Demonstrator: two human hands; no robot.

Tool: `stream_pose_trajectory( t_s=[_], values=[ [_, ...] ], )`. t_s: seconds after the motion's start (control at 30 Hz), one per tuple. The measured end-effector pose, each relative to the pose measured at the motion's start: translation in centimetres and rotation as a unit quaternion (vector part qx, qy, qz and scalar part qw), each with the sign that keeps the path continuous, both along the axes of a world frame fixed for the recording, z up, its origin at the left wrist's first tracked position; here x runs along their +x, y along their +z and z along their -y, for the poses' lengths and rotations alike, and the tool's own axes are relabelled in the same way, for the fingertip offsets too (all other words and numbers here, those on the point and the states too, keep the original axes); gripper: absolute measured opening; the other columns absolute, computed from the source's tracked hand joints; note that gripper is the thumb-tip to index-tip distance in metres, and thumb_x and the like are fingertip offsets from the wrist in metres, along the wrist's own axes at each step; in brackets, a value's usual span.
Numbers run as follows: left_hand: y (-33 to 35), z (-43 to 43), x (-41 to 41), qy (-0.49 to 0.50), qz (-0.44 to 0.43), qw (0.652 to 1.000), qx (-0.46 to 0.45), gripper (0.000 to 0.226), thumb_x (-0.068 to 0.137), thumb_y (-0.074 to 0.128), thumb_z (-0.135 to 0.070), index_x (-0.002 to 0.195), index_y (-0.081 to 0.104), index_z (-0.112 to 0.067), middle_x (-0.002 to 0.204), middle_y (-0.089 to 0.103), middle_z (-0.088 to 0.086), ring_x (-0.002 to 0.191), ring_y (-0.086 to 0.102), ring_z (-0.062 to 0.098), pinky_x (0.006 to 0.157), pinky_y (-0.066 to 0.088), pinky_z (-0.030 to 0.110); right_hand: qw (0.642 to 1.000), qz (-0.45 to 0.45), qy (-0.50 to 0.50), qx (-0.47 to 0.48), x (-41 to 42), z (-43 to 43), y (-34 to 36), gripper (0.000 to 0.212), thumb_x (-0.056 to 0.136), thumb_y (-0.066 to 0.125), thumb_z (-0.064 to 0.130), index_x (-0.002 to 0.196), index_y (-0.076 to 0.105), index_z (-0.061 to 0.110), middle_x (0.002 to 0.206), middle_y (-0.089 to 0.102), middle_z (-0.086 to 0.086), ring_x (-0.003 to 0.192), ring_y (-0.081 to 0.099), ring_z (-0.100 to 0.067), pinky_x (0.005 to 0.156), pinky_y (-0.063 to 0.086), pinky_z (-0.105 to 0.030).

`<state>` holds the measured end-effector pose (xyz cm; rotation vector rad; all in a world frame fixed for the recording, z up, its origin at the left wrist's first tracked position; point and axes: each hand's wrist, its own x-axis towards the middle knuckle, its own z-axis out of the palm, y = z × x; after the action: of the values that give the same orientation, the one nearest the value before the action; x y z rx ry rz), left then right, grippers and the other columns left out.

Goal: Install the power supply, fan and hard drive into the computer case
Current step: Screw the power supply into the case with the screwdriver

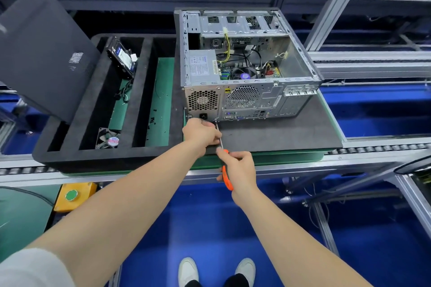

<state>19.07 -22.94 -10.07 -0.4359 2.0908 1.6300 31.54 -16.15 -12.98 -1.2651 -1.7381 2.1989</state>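
**Desk:** Start at the fingers. What do you have?

**Operator:** On my left hand the fingers are curled closed round the bare metal shaft of the screwdriver, close to its tip. On my right hand the fingers and thumb are wrapped round the orange handle. Both hands are clamped on the one tool.

**Desk:** Where is the tip?

**Operator:** I see it at the back panel of the computer case, low down and just beside the power socket. I cannot tell whether it sits in a screw, because it is too small on my screen.

**Desk:** And the arms?

**Operator:** Both forearms are bare and stretched forward. The left hand is ahead, just beside the back of the case. The right hand is nearer to me, over the near edge of the table.

**Desk:** The parts?

**Operator:** The power supply is inside the case, in the rear left corner. The case lies on its side, open face up, on a dark mat. The fan lies at the near end of a compartment in the black foam tray, left of the case. The hard drive leans at the far end of that same compartment. Small screws lie in the next compartment to the right. A black side panel stands tilted at the tray's left.
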Motion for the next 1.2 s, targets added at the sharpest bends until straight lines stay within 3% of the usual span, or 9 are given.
stream_pose_trajectory(
  t_s=[0.1, 0.27, 0.43, 0.5, 0.6, 0.77, 0.9, 1.03, 1.2],
  values=[
    [-0.6, 0.2, 0.2, 0.0, -0.025, 1.0, -0.01, 0.023, 0.074, 0.083, 0.007, 0.081, 0.065, -0.005, 0.089, 0.073, 0.02, 0.06, 0.071, 0.024, 0.062, 0.064, 0.035, 0.999, 0.026, 0.001, -0.018, 0.3, 0.2, -0.5, 0.03, 0.086, 0.084, 0.031, 0.101, 0.069, 0.01, 0.09, 0.076, -0.016, 0.053, 0.069, -0.021, 0.075, 0.064, -0.052],
    [-1.1, 0.6, 0.2, -0.134, -0.049, 0.983, -0.116, 0.018, 0.092, 0.073, -0.022, 0.09, 0.074, -0.004, 0.074, 0.075, 0.012, 0.054, 0.072, 0.02, 0.057, 0.064, 0.035, 0.996, 0.075, -0.013, -0.034, 0.1, 0.6, -1.2, 0.042, 0.107, 0.052, 0.041, 0.095, 0.076, 0.01, 0.079, 0.076, -0.006, 0.053, 0.058, -0.015, 0.045, 0.051, -0.028],
    [-1.1, 0.7, -0.1, -0.172, -0.05, 0.973, -0.144, 0.018, 0.091, 0.067, -0.014, 0.086, 0.076, 0.0, 0.072, 0.076, 0.01, 0.059, 0.074, 0.023, 0.062, 0.065, 0.041, 0.997, 0.045, -0.019, -0.061, 0.5, 1.2, -1.8, 0.041, 0.089, 0.08, 0.039, 0.108, 0.07, 0.004, 0.074, 0.068, -0.01, 0.055, 0.061, -0.018, 0.052, 0.053, -0.031],
    [-1.2, 0.8, 0.0, -0.184, -0.058, 0.969, -0.151, 0.022, 0.093, 0.066, -0.018, 0.085, 0.075, 0.0, 0.068, 0.075, 0.009, 0.058, 0.074, 0.023, 0.06, 0.064, 0.04, 0.995, 0.05, -0.021, -0.084, 0.7, 1.2, -2.1, 0.034, 0.096, 0.074, 0.037, 0.103, 0.074, 0.004, 0.078, 0.072, -0.01, 0.06, 0.065, -0.018, 0.052, 0.055, -0.032],
    [-1.6, 0.9, 0.1, -0.225, -0.067, 0.957, -0.173, 0.034, 0.097, 0.066, -0.031, 0.081, 0.073, -0.001, 0.06, 0.073, 0.006, 0.053, 0.073, 0.022, 0.055, 0.063, 0.036, 0.993, 0.091, -0.003, -0.074, 0.4, 1.0, -2.0, 0.053, 0.107, 0.046, 0.052, 0.097, 0.078, 0.011, 0.08, 0.075, -0.006, 0.054, 0.058, -0.016, 0.044, 0.048, -0.027],
    [-2.0, 0.8, 0.1, -0.261, -0.107, 0.932, -0.226, 0.044, 0.099, 0.06, -0.039, 0.072, 0.074, -0.006, 0.053, 0.07, 0.002, 0.046, 0.07, 0.018, 0.055, 0.063, 0.032, 0.995, 0.067, 0.016, -0.071, 0.5, 1.2, -1.8, 0.047, 0.094, 0.072, 0.051, 0.11, 0.071, 0.007, 0.071, 0.064, -0.004, 0.051, 0.054, -0.016, 0.044, 0.045, -0.028],
    [-2.0, 0.8, 0.3, -0.264, -0.119, 0.928, -0.233, 0.047, 0.097, 0.063, -0.044, 0.071, 0.073, -0.006, 0.052, 0.069, 0.002, 0.045, 0.069, 0.016, 0.054, 0.063, 0.032, 0.992, 0.103, 0.028, -0.064, 0.7, 0.9, -1.6, 0.055, 0.103, 0.047, 0.061, 0.1, 0.076, 0.014, 0.081, 0.072, -0.003, 0.055, 0.053, -0.017, 0.044, 0.041, -0.026],
    [-1.8, 0.8, 0.4, -0.267, -0.143, 0.919, -0.252, 0.053, 0.097, 0.061, -0.048, 0.067, 0.072, -0.006, 0.05, 0.068, 0.003, 0.042, 0.067, 0.015, 0.057, 0.063, 0.032, 0.995, 0.069, 0.02, -0.073, 0.8, 1.0, -1.5, 0.054, 0.091, 0.072, 0.055, 0.11, 0.069, 0.005, 0.082, 0.062, -0.006, 0.056, 0.049, -0.017, 0.043, 0.039, -0.027],
    [-1.9, 0.8, 0.8, -0.263, -0.158, 0.916, -0.259, 0.059, 0.094, 0.061, -0.055, 0.064, 0.072, -0.006, 0.046, 0.065, 0.002, 0.04, 0.066, 0.013, 0.056, 0.062, 0.03, 0.992, 0.101, 0.015, -0.079, 0.5, 0.6, -1.2, 0.058, 0.099, 0.049, 0.067, 0.098, 0.076, 0.015, 0.083, 0.067, -0.005, 0.058, 0.048, -0.018, 0.042, 0.038, -0.025]
  ],
)
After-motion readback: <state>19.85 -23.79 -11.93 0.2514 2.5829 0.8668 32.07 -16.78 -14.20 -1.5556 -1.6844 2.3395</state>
